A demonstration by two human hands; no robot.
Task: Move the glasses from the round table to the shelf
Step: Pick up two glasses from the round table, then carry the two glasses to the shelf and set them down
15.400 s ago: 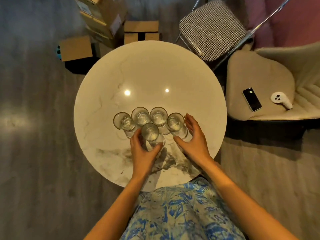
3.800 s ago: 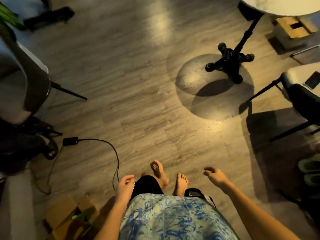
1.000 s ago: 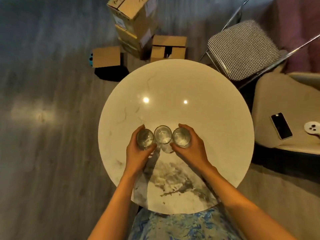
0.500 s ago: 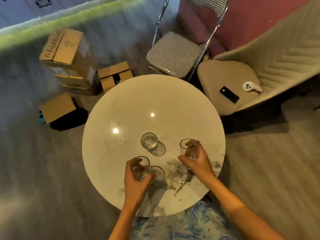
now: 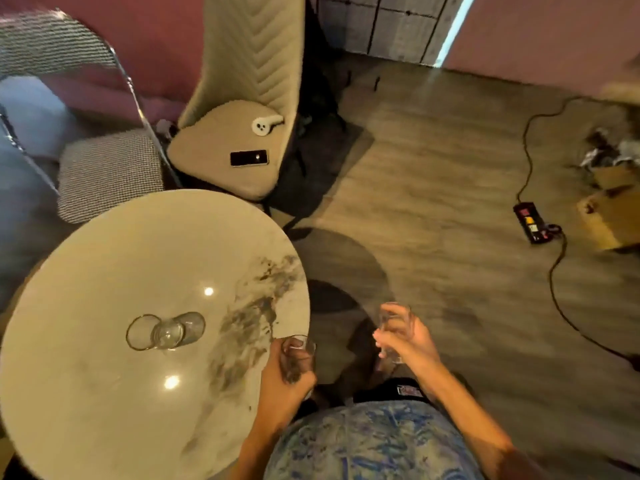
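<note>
A lone glass (image 5: 162, 332) stands on the round bench (image 5: 104, 271), likely awaiting another trip. At its right edge the left hand (image 5: 285, 382) clasps a second glass (image 5: 298, 353); further right, the right hand (image 5: 408, 342) clasps a third glass (image 5: 393, 327), upright for carrying.

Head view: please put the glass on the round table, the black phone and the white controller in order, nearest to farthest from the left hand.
From the left hand:
1. Glass, on the round table, left of the hand.
2. Black phone, on the beige chair seat beyond the table.
3. White controller, farther back on that seat, by the backrest.
</note>
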